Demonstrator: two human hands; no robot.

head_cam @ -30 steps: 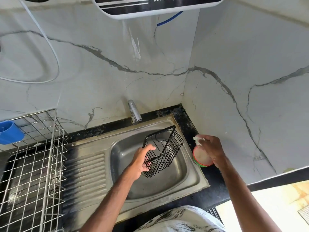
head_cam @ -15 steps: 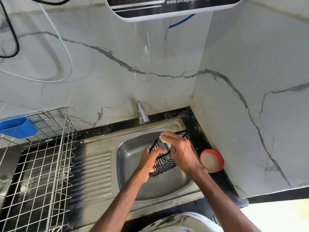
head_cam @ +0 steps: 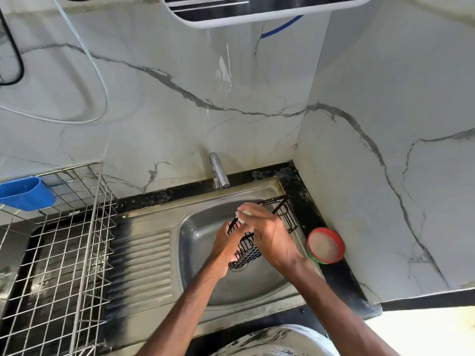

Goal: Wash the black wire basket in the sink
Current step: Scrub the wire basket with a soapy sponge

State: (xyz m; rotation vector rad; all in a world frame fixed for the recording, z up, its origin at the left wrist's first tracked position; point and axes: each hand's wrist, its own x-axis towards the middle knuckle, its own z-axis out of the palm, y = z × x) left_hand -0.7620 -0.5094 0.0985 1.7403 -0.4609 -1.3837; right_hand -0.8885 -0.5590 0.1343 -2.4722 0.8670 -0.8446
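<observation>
The black wire basket (head_cam: pixel 288 217) hangs tilted over the steel sink (head_cam: pixel 200 227), partly hidden behind both hands. My left hand (head_cam: pixel 226 246) grips its lower left side. My right hand (head_cam: pixel 270 232) lies across the basket's top and holds a small pale scrub pad (head_cam: pixel 244 214) pressed against the wires. The tap (head_cam: pixel 218 173) stands at the back of the sink; I see no water running.
A round red-rimmed tub of pale soap paste (head_cam: pixel 326 245) sits on the black counter to the right of the sink. A steel wire dish rack (head_cam: pixel 59 253) with a blue plastic holder (head_cam: pixel 25 192) stands left of the ribbed drainboard. Marble walls close the back and right.
My right hand left the soap tub with the pad and came over onto the basket. The basket stayed over the sink in my left hand.
</observation>
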